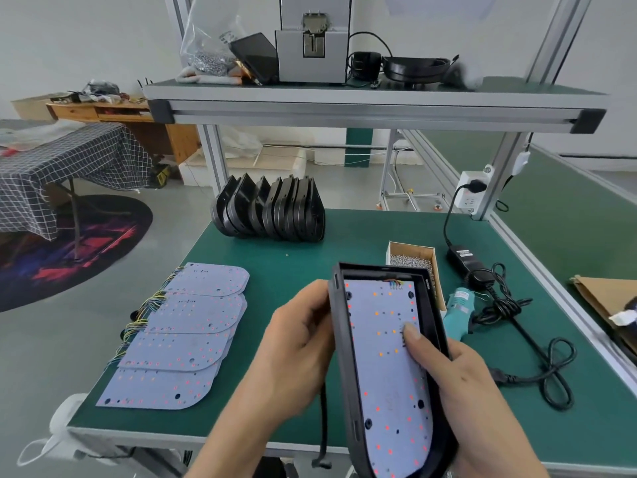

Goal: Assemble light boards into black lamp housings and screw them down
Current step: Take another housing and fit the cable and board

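Green bench mat lies beneath your hands. Your left hand grips the black housing by its edge, steadying it, while your right hand cradles the opposite wall, thumb pressing the light board flat for seating.

Your 2 forearms come up from the bottom edge and meet near the middle. Your left hand is turned with its back toward you, its fingers curled round the left rim of the housing and hidden behind it. Your right hand grips the right rim, palm side under the edge, wrist bent inward. Its thumb reaches over the rim and presses flat on the light board inside.
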Demonstrator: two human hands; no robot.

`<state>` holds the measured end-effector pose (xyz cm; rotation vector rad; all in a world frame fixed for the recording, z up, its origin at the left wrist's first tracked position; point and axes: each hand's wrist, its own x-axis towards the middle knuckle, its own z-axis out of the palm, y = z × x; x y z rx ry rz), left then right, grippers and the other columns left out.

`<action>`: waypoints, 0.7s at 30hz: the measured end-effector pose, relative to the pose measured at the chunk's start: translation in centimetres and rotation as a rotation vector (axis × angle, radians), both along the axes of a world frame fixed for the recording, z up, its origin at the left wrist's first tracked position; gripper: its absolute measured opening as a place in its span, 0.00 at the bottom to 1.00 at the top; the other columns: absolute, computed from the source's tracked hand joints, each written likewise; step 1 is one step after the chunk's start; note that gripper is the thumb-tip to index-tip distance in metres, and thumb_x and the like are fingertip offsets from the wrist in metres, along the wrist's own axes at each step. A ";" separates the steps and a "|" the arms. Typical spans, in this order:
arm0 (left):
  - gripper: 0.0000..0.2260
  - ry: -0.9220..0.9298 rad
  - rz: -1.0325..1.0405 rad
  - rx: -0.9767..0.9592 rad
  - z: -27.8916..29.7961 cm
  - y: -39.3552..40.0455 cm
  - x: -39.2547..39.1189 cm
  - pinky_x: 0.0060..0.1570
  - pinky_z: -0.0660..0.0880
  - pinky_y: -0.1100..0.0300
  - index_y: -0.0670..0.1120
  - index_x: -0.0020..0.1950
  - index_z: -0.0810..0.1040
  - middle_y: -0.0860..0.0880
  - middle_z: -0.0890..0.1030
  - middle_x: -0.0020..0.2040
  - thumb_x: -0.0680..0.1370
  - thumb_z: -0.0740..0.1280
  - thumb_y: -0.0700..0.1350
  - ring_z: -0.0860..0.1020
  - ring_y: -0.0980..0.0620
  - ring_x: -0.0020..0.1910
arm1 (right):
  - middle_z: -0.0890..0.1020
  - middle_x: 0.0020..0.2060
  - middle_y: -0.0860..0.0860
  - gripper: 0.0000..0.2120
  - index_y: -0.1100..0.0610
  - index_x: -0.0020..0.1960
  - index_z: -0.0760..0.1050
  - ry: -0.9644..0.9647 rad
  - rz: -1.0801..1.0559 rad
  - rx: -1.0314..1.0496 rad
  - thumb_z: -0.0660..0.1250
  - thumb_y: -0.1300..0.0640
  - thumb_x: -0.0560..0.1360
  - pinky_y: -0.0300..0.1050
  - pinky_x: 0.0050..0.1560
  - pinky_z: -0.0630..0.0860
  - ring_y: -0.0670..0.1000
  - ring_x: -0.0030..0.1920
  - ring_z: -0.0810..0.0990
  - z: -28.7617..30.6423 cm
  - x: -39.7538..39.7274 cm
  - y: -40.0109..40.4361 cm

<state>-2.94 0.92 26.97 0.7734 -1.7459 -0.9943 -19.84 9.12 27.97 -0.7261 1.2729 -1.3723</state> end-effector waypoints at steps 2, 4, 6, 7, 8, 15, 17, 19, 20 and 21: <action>0.12 -0.016 -0.018 -0.014 0.3 0.2 0.2 0.43 0.78 0.63 0.57 0.52 0.83 0.56 0.86 0.47 0.83 0.62 0.42 0.80 0.60 0.44 | 0.89 0.47 0.59 0.20 0.56 0.46 0.88 0.015 0.019 -0.009 0.76 0.43 0.61 0.53 0.46 0.85 0.59 0.44 0.88 0.3 -0.2 0.3; 0.13 -0.029 0.007 -0.099 0.0 0.3 0.3 0.40 0.77 0.65 0.60 0.52 0.82 0.57 0.85 0.46 0.83 0.62 0.43 0.79 0.61 0.42 | 0.89 0.47 0.59 0.17 0.55 0.45 0.88 0.042 0.034 -0.004 0.84 0.47 0.61 0.53 0.47 0.84 0.58 0.43 0.88 0.6 -0.3 0.5; 0.15 -0.014 0.008 -0.190 -0.4 0.1 0.6 0.40 0.80 0.60 0.60 0.55 0.80 0.56 0.85 0.46 0.83 0.63 0.39 0.81 0.54 0.42 | 0.89 0.46 0.57 0.18 0.54 0.46 0.88 0.085 0.070 -0.010 0.81 0.42 0.63 0.48 0.44 0.84 0.57 0.44 0.89 1.0 -0.2 0.8; 0.17 -0.016 0.016 -0.239 -0.5 0.1 0.7 0.39 0.80 0.57 0.59 0.56 0.80 0.56 0.84 0.47 0.82 0.65 0.35 0.81 0.51 0.41 | 0.89 0.46 0.57 0.23 0.53 0.46 0.88 0.117 0.084 -0.009 0.77 0.37 0.61 0.48 0.45 0.84 0.57 0.44 0.89 1.1 -0.3 0.9; 0.19 -0.003 0.026 -0.254 -0.7 0.2 0.8 0.38 0.80 0.57 0.59 0.56 0.80 0.57 0.84 0.46 0.80 0.67 0.33 0.81 0.52 0.40 | 0.89 0.45 0.56 0.26 0.53 0.45 0.88 0.145 0.093 -0.009 0.76 0.34 0.58 0.47 0.45 0.83 0.56 0.44 0.89 1.2 -0.3 1.0; 0.12 0.033 0.112 -0.305 0.1 0.8 -0.1 0.33 0.67 0.79 0.60 0.45 0.75 0.73 0.76 0.36 0.72 0.62 0.42 0.70 0.71 0.30 | 0.89 0.41 0.52 0.23 0.47 0.41 0.87 0.221 0.099 -0.026 0.74 0.31 0.55 0.42 0.41 0.81 0.51 0.39 0.88 2.0 -0.2 1.5; 0.16 0.044 0.119 -0.270 0.6 1.0 -0.7 0.33 0.64 0.80 0.59 0.45 0.70 0.73 0.74 0.35 0.70 0.63 0.36 0.68 0.71 0.30 | 0.89 0.39 0.51 0.20 0.45 0.40 0.87 0.215 0.069 -0.021 0.75 0.33 0.55 0.39 0.38 0.80 0.49 0.37 0.87 2.2 -0.1 1.6; 0.15 0.068 0.128 -0.264 0.6 1.0 -0.9 0.32 0.63 0.80 0.59 0.44 0.70 0.72 0.73 0.32 0.70 0.63 0.37 0.67 0.70 0.29 | 0.89 0.39 0.51 0.22 0.44 0.40 0.87 0.229 0.060 -0.018 0.74 0.31 0.53 0.45 0.41 0.80 0.49 0.37 0.87 2.2 -0.2 1.5; 0.12 0.094 0.109 -0.249 0.7 1.2 -0.9 0.32 0.63 0.79 0.59 0.42 0.71 0.71 0.73 0.31 0.70 0.62 0.40 0.67 0.69 0.28 | 0.89 0.39 0.51 0.24 0.44 0.41 0.87 0.228 0.051 -0.012 0.73 0.30 0.52 0.46 0.43 0.80 0.49 0.37 0.87 2.3 -0.2 1.5; 0.09 0.134 0.109 -0.227 0.7 1.3 -1.0 0.31 0.63 0.78 0.59 0.40 0.72 0.70 0.73 0.29 0.70 0.60 0.44 0.67 0.68 0.27 | 0.89 0.39 0.52 0.25 0.44 0.40 0.87 0.232 0.040 -0.009 0.72 0.30 0.51 0.47 0.43 0.79 0.49 0.37 0.86 2.4 -0.2 1.6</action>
